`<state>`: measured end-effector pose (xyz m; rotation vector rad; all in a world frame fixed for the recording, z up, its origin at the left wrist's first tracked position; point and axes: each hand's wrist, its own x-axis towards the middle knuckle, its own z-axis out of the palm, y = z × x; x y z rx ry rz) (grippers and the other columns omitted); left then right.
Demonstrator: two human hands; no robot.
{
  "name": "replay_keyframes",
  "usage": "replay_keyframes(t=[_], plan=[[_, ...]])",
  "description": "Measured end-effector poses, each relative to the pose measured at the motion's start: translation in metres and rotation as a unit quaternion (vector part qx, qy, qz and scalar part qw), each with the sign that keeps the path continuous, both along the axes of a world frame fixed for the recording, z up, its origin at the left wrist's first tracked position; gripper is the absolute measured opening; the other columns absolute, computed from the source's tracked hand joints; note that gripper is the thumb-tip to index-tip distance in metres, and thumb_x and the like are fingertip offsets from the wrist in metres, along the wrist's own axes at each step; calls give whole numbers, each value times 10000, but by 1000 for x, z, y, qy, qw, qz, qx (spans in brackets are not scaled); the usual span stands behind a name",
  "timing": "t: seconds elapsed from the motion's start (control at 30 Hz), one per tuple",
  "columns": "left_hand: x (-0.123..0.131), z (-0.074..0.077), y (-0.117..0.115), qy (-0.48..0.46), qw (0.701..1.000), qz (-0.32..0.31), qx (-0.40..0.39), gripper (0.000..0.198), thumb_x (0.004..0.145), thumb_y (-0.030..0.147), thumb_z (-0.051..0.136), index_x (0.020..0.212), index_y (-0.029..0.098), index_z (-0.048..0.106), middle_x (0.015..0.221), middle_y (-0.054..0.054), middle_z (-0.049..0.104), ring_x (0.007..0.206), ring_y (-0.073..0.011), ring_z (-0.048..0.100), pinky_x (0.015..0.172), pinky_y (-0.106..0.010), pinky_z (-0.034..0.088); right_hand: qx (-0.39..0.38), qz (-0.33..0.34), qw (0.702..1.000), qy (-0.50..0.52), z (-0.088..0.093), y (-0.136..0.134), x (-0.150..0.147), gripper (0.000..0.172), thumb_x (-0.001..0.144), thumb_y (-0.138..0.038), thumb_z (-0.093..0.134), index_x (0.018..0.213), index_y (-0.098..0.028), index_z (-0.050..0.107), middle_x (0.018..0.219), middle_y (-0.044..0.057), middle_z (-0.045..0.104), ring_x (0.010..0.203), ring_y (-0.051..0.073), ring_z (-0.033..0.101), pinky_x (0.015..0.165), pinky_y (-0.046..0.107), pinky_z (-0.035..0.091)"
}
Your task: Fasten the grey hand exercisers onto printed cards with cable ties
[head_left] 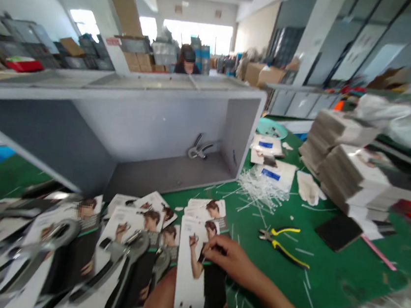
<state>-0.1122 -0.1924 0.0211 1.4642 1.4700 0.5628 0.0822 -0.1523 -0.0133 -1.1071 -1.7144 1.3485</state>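
A tall printed card (188, 270) with a picture of a person stands in front of me, two small holes near its lower end. My right hand (232, 261) is closed in a pinch at the card's right side, over the dark printed part. Whatever is between its fingertips is too small to make out. Of my left hand (159, 299) only some skin shows at the card's lower left; its fingers are hidden behind the card. To the left, grey plier-like tools (135, 250) with dark grips lie on more printed cards (116, 223), overlapping and partly blurred.
A grey bin (158, 180) on its side holds one plier-like tool (199, 149). Yellow-and-black cutting pliers (280, 244), a heap of thin white ties (262, 192), a glove (309, 188) and card stacks (351, 175) lie on the green table (286, 292). Another person (186, 63) is beyond the bin.
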Motion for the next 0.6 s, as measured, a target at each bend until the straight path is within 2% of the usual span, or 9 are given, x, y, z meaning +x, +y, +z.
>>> replay_keyframes(t=[0.1,0.23,0.37,0.47,0.53,0.6], plan=[[-18,-12,-24,-26,997,-61,-45,383,800,120,637,1132,298,704,1223,-13,676,1156,-252,602,1027,-332,456,-16,46,999,-5,-3,3,5,203,933,-357,583,911,-187,690,925,26,688,890,162,617,843,279,447],[-31,-19,-38,-65,985,-158,5,483,861,132,531,1316,282,600,1383,-53,584,1285,-249,518,1127,-382,371,-25,62,998,-17,-9,2,4,193,942,-363,574,934,-205,684,942,21,678,897,162,617,847,285,452],[-33,-28,-39,-30,986,-138,93,374,879,133,540,1209,254,669,1301,-83,625,1220,-243,570,1047,-360,455,-42,82,996,-10,-7,0,4,193,943,-369,575,963,-209,681,963,20,674,908,161,618,853,286,454],[-30,-36,-35,-46,974,-116,188,307,905,136,532,1154,225,687,1328,-105,600,1247,-243,551,1052,-360,452,-66,79,995,13,-10,0,7,194,939,-375,586,970,-205,674,960,19,673,909,159,613,851,280,453],[-27,-41,-31,-80,965,-144,206,281,914,131,526,1136,209,681,1302,-103,622,1217,-224,577,1042,-338,461,-83,70,994,29,-13,0,8,189,934,-376,596,957,-202,666,942,15,670,896,155,608,841,274,454],[-23,-48,-26,-96,961,-180,185,229,908,121,530,1062,189,685,1153,-81,696,1068,-191,654,960,-291,509,-88,72,993,36,-14,-1,9,183,934,-373,599,954,-202,662,932,11,664,883,152,604,827,270,454]])
